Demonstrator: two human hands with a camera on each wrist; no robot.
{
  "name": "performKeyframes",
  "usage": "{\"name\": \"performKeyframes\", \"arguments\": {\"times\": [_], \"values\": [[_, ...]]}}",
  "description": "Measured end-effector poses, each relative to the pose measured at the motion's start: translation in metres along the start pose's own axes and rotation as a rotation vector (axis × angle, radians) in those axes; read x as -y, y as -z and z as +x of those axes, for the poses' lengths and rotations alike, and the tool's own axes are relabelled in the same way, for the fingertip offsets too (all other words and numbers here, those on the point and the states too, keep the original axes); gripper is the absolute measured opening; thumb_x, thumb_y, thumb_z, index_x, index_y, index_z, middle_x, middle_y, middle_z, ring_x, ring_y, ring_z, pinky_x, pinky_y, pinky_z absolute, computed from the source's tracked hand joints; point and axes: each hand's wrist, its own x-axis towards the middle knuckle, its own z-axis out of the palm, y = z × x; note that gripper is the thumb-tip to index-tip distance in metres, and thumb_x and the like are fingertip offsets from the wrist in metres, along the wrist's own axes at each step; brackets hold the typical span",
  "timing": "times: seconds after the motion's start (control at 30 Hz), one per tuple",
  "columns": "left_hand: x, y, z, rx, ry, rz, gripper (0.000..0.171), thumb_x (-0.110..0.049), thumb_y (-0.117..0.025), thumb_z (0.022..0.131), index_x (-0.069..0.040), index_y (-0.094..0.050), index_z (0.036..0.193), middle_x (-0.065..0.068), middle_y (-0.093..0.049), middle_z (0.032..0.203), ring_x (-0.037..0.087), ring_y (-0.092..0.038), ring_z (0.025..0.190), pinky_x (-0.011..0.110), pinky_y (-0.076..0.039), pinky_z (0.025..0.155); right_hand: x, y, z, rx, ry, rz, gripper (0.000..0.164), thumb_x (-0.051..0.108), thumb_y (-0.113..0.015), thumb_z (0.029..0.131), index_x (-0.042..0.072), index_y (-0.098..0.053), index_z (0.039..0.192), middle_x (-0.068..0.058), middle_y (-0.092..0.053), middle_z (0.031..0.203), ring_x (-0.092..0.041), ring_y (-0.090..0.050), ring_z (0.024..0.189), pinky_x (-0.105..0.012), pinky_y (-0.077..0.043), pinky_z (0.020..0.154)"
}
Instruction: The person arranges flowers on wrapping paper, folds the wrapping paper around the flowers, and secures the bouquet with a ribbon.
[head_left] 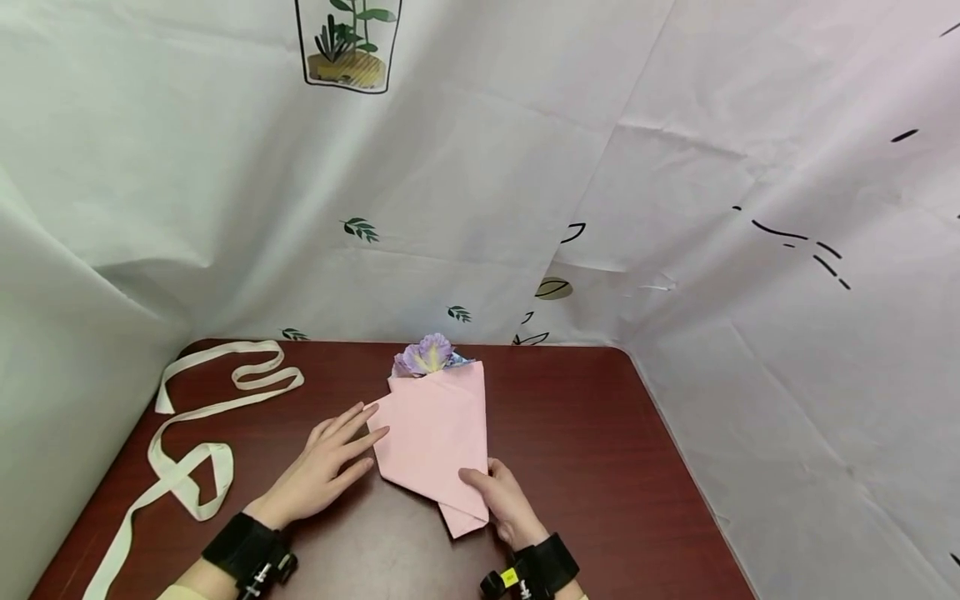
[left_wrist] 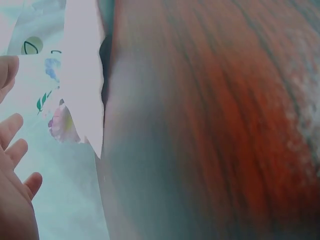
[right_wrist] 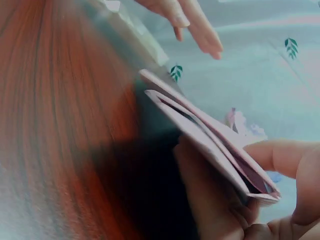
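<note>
Pink wrapping paper [head_left: 431, 433] is folded around artificial flowers, with a purple and yellow bloom [head_left: 429, 355] and some blue petals showing at its top. My right hand [head_left: 506, 502] grips the lower right edge of the paper, thumb on the front and fingers behind. In the right wrist view the folded layers of the wrap [right_wrist: 210, 140] lie between thumb and fingers. My left hand [head_left: 324, 462] is spread at the left edge of the paper, fingertips right at its corner. The left wrist view shows those fingers straight and apart beside the paper [left_wrist: 82, 65].
A cream ribbon [head_left: 176, 475] lies in loose loops along the left side of the dark red wooden table [head_left: 585, 458]. White printed cloth [head_left: 465, 167] hangs behind the table and at both sides. Each wrist wears a black strap with a small camera.
</note>
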Motion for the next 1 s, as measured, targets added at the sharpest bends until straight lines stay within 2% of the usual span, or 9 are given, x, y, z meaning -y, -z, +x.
{"name": "performKeyframes", "arguments": {"times": [0.1, 0.33, 0.53, 0.63, 0.77, 0.9, 1.0], "values": [[-0.001, 0.001, 0.001, 0.0, 0.006, 0.0, 0.053, -0.019, -0.074, 0.1, -0.018, -0.061, 0.152, 0.008, -0.037, 0.17, 0.039, -0.03, 0.157, 0.069, -0.025, 0.11, -0.004, 0.001, 0.001, 0.017, -0.008, 0.032, 0.061, 0.016, -0.076, 0.094, -0.012, -0.049, 0.142, -0.012, -0.075, 0.108, -0.018, -0.074, 0.087, -0.029, -0.06, 0.072], [0.0, 0.002, 0.002, -0.002, 0.014, 0.005, 0.055, -0.017, -0.075, 0.099, -0.018, -0.06, 0.153, 0.007, -0.036, 0.171, 0.035, -0.026, 0.159, 0.068, -0.025, 0.11, -0.007, 0.007, -0.004, 0.015, 0.041, 0.011, 0.062, 0.011, -0.078, 0.091, -0.009, -0.053, 0.144, -0.01, -0.076, 0.111, -0.017, -0.073, 0.09, -0.028, -0.058, 0.077], [0.0, 0.005, 0.002, -0.016, 0.021, -0.013, 0.06, -0.015, -0.075, 0.099, -0.019, -0.058, 0.155, 0.002, -0.031, 0.174, 0.029, -0.022, 0.162, 0.07, -0.025, 0.11, -0.004, 0.028, -0.012, 0.014, 0.088, 0.015, 0.064, 0.009, -0.077, 0.092, -0.011, -0.048, 0.147, -0.01, -0.073, 0.115, -0.017, -0.071, 0.093, -0.029, -0.058, 0.08], [0.0, 0.006, 0.003, -0.019, 0.032, -0.023, 0.063, -0.015, -0.075, 0.099, -0.024, -0.054, 0.157, 0.003, -0.029, 0.174, 0.029, -0.021, 0.162, 0.07, -0.024, 0.109, -0.003, 0.051, -0.02, 0.012, 0.099, 0.037, 0.064, 0.005, -0.075, 0.093, -0.013, -0.046, 0.147, -0.011, -0.073, 0.114, -0.017, -0.072, 0.092, -0.029, -0.059, 0.079], [0.002, 0.007, 0.002, -0.019, 0.045, -0.028, 0.067, -0.014, -0.075, 0.099, -0.029, -0.051, 0.16, 0.004, -0.026, 0.175, 0.034, -0.022, 0.161, 0.07, -0.023, 0.11, -0.001, 0.093, -0.033, -0.024, 0.088, 0.046, 0.064, 0.002, -0.074, 0.094, -0.014, -0.043, 0.147, -0.011, -0.074, 0.113, -0.018, -0.072, 0.093, -0.032, -0.06, 0.078], [0.004, 0.008, 0.0, -0.007, 0.06, -0.032, 0.067, -0.014, -0.074, 0.1, -0.03, -0.049, 0.16, 0.004, -0.024, 0.176, 0.041, -0.026, 0.158, 0.07, -0.023, 0.11, -0.001, 0.141, -0.041, -0.091, 0.072, 0.046, 0.059, 0.0, -0.072, 0.095, -0.012, -0.043, 0.145, -0.007, -0.074, 0.109, -0.018, -0.073, 0.091, -0.033, -0.061, 0.077], [0.004, 0.009, -0.001, 0.001, 0.07, -0.046, 0.067, -0.014, -0.074, 0.1, -0.03, -0.049, 0.161, 0.004, -0.023, 0.176, 0.038, -0.025, 0.159, 0.069, -0.022, 0.11, 0.001, 0.178, -0.044, -0.162, 0.066, 0.034, 0.05, 0.0, -0.07, 0.096, -0.008, -0.047, 0.14, -0.003, -0.074, 0.101, -0.016, -0.073, 0.085, -0.033, -0.062, 0.073]]}}
